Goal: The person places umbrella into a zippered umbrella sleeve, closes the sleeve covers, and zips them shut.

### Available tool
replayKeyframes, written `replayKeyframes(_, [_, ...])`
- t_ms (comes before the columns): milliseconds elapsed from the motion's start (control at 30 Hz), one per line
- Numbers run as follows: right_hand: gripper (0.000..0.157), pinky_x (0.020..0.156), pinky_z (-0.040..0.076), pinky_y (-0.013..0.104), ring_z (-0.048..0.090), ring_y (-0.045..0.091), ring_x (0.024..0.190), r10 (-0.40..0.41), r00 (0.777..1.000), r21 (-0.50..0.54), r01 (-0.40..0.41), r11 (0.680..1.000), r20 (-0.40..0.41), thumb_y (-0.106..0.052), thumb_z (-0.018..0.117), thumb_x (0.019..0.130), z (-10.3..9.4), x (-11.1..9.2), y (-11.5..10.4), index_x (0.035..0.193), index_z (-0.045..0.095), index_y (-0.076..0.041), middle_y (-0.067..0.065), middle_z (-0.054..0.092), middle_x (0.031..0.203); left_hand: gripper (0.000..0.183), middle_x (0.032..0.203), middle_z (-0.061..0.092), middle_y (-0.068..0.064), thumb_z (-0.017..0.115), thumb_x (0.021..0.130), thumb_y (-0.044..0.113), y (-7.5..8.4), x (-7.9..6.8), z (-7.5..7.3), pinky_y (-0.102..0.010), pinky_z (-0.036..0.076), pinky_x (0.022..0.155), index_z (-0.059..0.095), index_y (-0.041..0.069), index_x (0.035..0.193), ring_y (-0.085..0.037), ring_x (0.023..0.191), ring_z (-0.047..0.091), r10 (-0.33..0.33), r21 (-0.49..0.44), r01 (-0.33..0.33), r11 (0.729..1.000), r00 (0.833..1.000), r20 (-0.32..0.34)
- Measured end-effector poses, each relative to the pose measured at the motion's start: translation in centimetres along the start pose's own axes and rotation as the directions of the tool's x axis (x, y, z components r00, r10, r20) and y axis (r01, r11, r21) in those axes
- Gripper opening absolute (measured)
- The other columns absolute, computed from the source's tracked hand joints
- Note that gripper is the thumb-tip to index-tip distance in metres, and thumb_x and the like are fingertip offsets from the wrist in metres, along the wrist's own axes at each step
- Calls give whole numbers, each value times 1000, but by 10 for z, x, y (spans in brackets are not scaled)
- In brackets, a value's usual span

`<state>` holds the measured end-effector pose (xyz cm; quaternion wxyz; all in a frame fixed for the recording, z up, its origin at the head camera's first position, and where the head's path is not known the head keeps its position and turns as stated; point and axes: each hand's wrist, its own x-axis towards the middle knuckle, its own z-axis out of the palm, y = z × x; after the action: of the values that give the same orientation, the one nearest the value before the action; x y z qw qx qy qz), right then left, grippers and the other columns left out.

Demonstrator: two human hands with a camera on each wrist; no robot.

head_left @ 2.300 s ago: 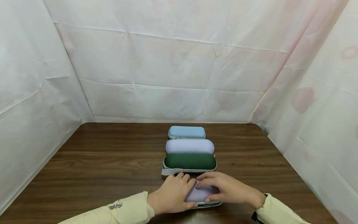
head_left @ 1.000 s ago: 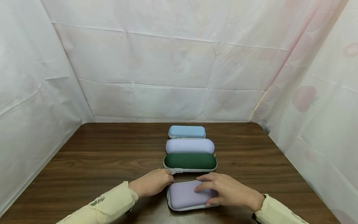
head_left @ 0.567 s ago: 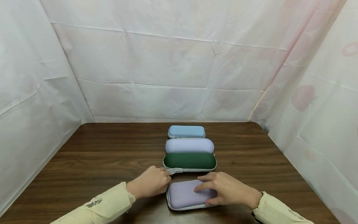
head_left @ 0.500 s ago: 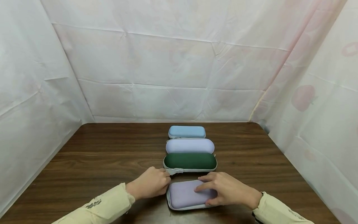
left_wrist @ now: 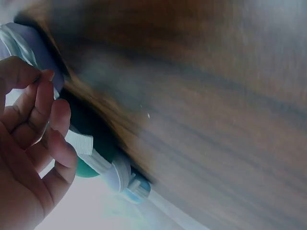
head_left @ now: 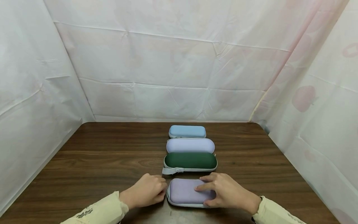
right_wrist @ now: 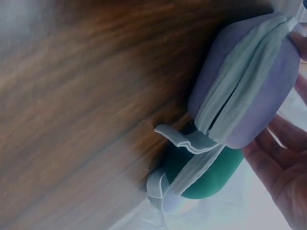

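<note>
The nearest case, a lilac case (head_left: 184, 192), lies flat at the lower centre of the head view on the brown surface (head_left: 98, 161), closing a row of four. Behind it come a green case (head_left: 190, 161), a pale lavender case (head_left: 190, 145) and a blue case (head_left: 187, 131).

The step in hand looks like zipping or settling this front case. The right hand (head_left: 223, 190) lies over its right half, fingers and thumb curled round the end, so its grip holds the case down. The left hand (head_left: 146, 190) sits at the case's left end with fingers curled; it seems to pinch something small there, perhaps the zip pull.

Next, I judge, a steady hold from the right hand while the left works the zip along the seam.

The pull itself is hidden behind the left fingers (left_wrist: 45, 103). Both wrist views are blurred; the right wrist view shows the lilac case's grey zip band (right_wrist: 240, 100) and a loose grey strap (right_wrist: 184, 139), apparently the green case's.
</note>
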<state>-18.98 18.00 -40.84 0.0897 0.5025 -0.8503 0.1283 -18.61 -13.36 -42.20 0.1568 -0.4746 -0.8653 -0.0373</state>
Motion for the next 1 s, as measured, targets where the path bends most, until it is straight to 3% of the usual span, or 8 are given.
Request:
replayKeyframes(267, [38, 67, 52, 35, 65, 19, 88, 60, 994, -33, -63, 997, -90, -37, 82, 69, 5, -1, -12, 104, 74, -26, 7, 69, 101, 29, 59, 35, 13, 70, 68, 16, 11, -4, 1, -17, 18, 40, 44, 23, 57, 0, 52, 37, -21, -27, 20, 999, 999, -47])
replayKeyframes(433, [37, 64, 52, 35, 66, 17, 83, 93, 988, -59, -101, 993, -125, -42, 81, 70, 6, -1, -22, 103, 75, -25, 6, 70, 95, 29, 61, 37, 15, 71, 72, 15, 18, -3, 2, -16, 20, 42, 46, 24, 59, 2, 55, 39, -20, -57, 17, 998, 999, -51])
replayKeyframes(733, [40, 54, 49, 30, 61, 10, 68, 180, 983, -133, -184, 974, -38, -50, 74, 77, 0, 8, -44, 103, 73, -20, 2, 68, 82, 24, 65, 46, 14, 71, 79, 22, 28, 6, 4, -20, 26, 43, 53, 22, 64, -1, 60, 50, -21, -28, 21, 999, 1000, 3])
replayKeyframes(800, [39, 51, 47, 28, 58, 7, 64, 164, 986, -135, -164, 977, -13, -51, 71, 80, -3, 9, -43, 103, 73, -19, 0, 66, 77, 24, 65, 45, 14, 71, 79, 23, 29, 6, 4, -20, 26, 43, 53, 23, 64, 0, 60, 49, -20, -33, 21, 999, 1000, 10])
replayKeyframes(900, [28, 50, 45, 25, 55, 2, 62, 90, 996, -125, -88, 988, 13, -40, 71, 84, -9, 12, -34, 103, 74, -19, -5, 64, 77, 23, 65, 46, 15, 72, 79, 22, 29, 6, 4, -20, 26, 43, 54, 23, 64, 0, 60, 50, -31, -56, 31, 998, 1000, 2])
replayKeyframes(933, [25, 52, 46, 24, 56, 3, 66, 42, 999, -154, -37, 987, 27, -34, 72, 84, -11, 13, -30, 106, 73, -21, -4, 65, 82, 24, 65, 46, 16, 72, 79, 21, 28, 6, 4, -20, 27, 43, 54, 24, 64, 1, 60, 50, -36, -65, 35, 997, 999, -2])
replayKeyframes(1000, [35, 63, 49, 24, 61, 7, 82, -70, 995, -222, 83, 972, 65, -21, 74, 83, -15, 15, -20, 117, 69, -23, -2, 66, 99, 24, 65, 46, 17, 72, 80, 20, 27, 6, 4, -19, 27, 44, 54, 25, 64, 2, 59, 49, -50, -92, 50, 995, 999, -2])
